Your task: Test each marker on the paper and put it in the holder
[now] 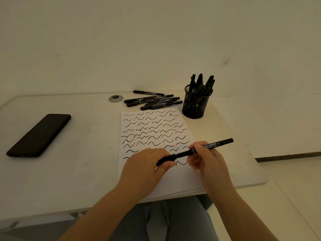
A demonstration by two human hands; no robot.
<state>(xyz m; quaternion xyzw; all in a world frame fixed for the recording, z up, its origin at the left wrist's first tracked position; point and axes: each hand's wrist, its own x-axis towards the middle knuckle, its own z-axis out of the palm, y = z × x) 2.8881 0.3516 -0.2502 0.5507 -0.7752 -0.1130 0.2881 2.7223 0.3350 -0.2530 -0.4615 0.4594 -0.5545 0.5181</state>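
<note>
White table (73,171), both hands gripping marker (212,146)

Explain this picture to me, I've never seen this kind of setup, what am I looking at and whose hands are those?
There is no machine here. One camera worn on a person's head looks down at their own bare hands. The right hand holds a black marker by its barrel; the left hand grips the marker's cap end. Both hover over a sheet of paper covered in wavy test strokes. On the white table also lie a pile of loose markers, a mesh holder with markers standing in it, and a dark phone.
</note>
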